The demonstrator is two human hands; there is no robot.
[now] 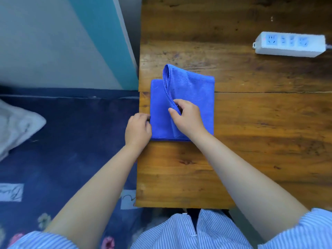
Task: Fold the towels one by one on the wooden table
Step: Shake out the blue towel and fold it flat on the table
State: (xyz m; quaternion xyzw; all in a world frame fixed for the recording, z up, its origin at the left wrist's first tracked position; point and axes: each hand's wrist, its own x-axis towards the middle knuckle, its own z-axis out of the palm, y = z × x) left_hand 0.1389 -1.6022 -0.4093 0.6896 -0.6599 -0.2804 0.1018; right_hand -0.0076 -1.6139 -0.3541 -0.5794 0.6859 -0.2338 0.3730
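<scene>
Blue towel (190,90), brown wooden table (251,123)

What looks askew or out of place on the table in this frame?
Nothing is spilled or damaged. The blue towel is mid-fold: the right hand pinches a lifted hem while the left hand holds the near left edge. The white power strip lies slightly angled on the wooden table.

Single head-worn view, looking steeply down and forward.
The wide-angle camera sits above the person's own forearms, close over the near left corner of the brown wooden bench (251,123); the bench's far edge runs out of the top of the frame, with dark blue patterned floor (71,141) at left.
</scene>
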